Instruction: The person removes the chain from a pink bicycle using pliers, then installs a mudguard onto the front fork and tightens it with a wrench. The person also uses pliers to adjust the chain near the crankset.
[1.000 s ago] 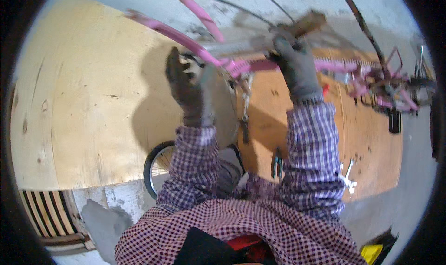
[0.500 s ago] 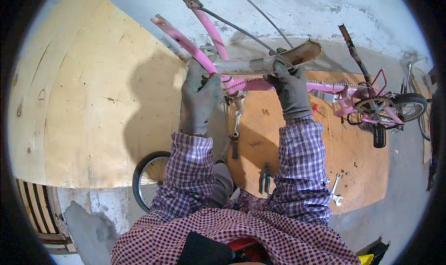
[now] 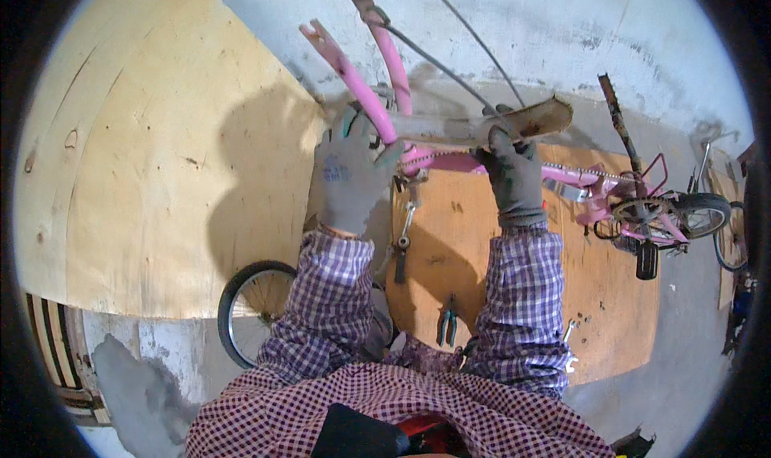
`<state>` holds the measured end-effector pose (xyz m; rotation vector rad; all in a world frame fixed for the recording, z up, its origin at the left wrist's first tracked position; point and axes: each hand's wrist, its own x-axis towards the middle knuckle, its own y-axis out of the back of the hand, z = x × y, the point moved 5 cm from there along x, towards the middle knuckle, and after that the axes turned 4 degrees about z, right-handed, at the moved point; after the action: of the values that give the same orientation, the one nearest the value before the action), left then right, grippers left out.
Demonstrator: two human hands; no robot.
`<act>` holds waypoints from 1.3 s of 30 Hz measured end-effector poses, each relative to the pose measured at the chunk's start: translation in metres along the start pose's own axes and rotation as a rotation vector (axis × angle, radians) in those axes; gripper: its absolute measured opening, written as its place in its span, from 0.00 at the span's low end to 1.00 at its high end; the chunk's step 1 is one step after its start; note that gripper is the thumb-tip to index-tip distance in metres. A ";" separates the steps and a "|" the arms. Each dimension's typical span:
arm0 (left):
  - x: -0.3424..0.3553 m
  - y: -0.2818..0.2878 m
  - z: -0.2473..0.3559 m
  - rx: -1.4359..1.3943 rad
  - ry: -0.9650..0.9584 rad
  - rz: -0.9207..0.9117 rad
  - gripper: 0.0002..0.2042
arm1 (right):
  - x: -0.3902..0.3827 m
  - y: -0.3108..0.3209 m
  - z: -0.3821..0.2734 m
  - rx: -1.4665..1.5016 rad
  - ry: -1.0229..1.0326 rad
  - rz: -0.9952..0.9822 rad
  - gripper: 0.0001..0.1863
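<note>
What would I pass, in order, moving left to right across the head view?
Slatted wooden panel → black-tyred wheel → gloved left hand → pliers → gloved right hand → partly hidden spanner → black pedal → smaller wheel.

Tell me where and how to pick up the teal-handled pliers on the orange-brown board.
Probably grip both slim teal handles, ideally coming from the picture's lower edge: the pliers lie with them pointing that way, slightly apart.
</note>
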<state>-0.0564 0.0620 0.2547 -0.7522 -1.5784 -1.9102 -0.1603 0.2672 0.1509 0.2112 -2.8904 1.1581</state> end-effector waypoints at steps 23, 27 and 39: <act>0.034 -0.010 -0.027 -0.427 0.030 -0.266 0.29 | 0.000 0.007 0.004 -0.044 -0.025 0.072 0.18; 0.043 -0.020 -0.046 -0.163 0.184 -0.716 0.25 | 0.002 0.004 0.005 -0.027 0.022 0.011 0.19; 0.054 -0.036 -0.060 0.092 -0.580 -0.788 0.20 | 0.005 0.004 0.007 -0.088 0.059 -0.007 0.21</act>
<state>-0.1243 0.0060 0.2590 -0.7475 -2.5981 -2.2261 -0.1658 0.2648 0.1439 0.1819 -2.8781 1.0153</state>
